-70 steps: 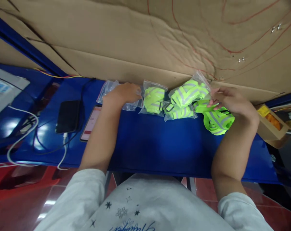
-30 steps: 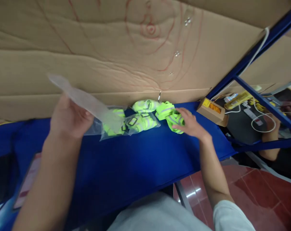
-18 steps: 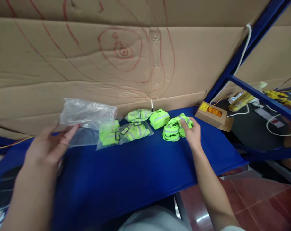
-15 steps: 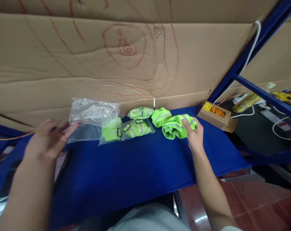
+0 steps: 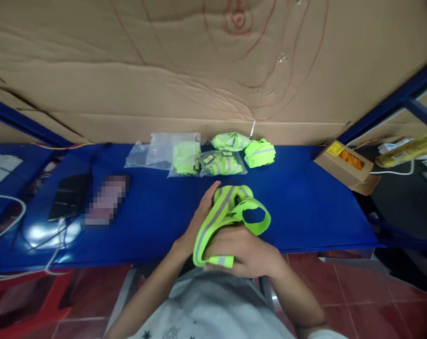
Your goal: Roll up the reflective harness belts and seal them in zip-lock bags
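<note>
Both my hands hold the band [image 5: 231,212], a neon-yellow strap with a grey reflective stripe, loosely looped, over the surface's [image 5: 305,207] near edge. My right hand [image 5: 245,249] closes its grip on the lower end; my left hand [image 5: 199,221] cups its side.

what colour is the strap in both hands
Neon yellow-green strap with a grey reflective stripe along it, seen in the head view.
</note>
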Demonstrator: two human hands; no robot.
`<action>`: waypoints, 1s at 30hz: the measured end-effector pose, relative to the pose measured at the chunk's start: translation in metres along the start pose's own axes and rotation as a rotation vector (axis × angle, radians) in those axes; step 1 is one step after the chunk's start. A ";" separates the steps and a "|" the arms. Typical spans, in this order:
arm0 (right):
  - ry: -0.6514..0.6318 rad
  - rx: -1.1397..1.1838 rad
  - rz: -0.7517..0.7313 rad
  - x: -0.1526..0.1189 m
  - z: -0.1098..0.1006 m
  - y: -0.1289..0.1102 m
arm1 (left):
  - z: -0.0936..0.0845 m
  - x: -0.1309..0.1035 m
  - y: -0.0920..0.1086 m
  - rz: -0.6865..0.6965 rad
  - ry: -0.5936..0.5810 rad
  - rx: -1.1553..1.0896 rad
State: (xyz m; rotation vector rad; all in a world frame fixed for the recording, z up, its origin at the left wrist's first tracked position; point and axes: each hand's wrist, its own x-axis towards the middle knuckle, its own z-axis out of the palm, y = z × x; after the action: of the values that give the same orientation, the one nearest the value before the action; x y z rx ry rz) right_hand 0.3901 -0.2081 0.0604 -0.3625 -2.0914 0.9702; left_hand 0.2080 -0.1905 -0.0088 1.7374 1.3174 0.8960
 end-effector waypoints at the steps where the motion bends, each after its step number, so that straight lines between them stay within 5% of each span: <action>1: -0.022 0.023 -0.014 -0.001 0.005 -0.001 | 0.001 0.000 -0.003 -0.016 0.015 0.011; 3: 0.235 0.027 0.104 -0.009 0.007 -0.003 | -0.007 -0.002 -0.010 -0.025 0.084 0.053; 8: 1.240 -0.001 0.408 -0.015 -0.026 -0.007 | -0.054 -0.027 -0.011 0.082 0.164 0.176; 10: 1.362 0.091 0.535 -0.009 -0.042 -0.003 | -0.075 -0.040 -0.007 0.161 0.166 0.261; 14: 1.164 0.217 0.711 -0.005 -0.062 0.027 | -0.099 -0.053 -0.002 0.236 0.281 0.273; 18: 0.890 0.186 0.818 -0.016 -0.072 0.060 | -0.088 -0.056 0.001 0.264 0.381 0.279; 22: 0.624 -0.550 0.827 -0.023 -0.077 0.052 | -0.055 -0.055 0.003 0.311 0.044 0.410; 25: 0.584 -1.016 0.578 -0.019 -0.057 0.027 | -0.036 -0.053 -0.005 0.267 -0.091 0.509; 26: 0.482 -0.990 0.492 -0.017 -0.045 0.021 | -0.034 -0.052 -0.008 0.248 -0.086 0.498; 28: 0.059 -0.817 0.397 -0.016 -0.024 0.016 | -0.035 -0.053 -0.014 0.212 -0.051 0.394; 30: -0.159 -0.783 0.374 -0.021 -0.012 0.023 | -0.044 -0.056 -0.015 0.157 -0.001 0.199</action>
State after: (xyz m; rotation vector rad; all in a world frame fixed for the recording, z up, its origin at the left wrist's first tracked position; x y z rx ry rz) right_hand 0.4110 -0.1982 0.0369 -1.1313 -2.5434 0.3288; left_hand 0.1513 -0.2350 -0.0062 2.0171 1.3213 0.8746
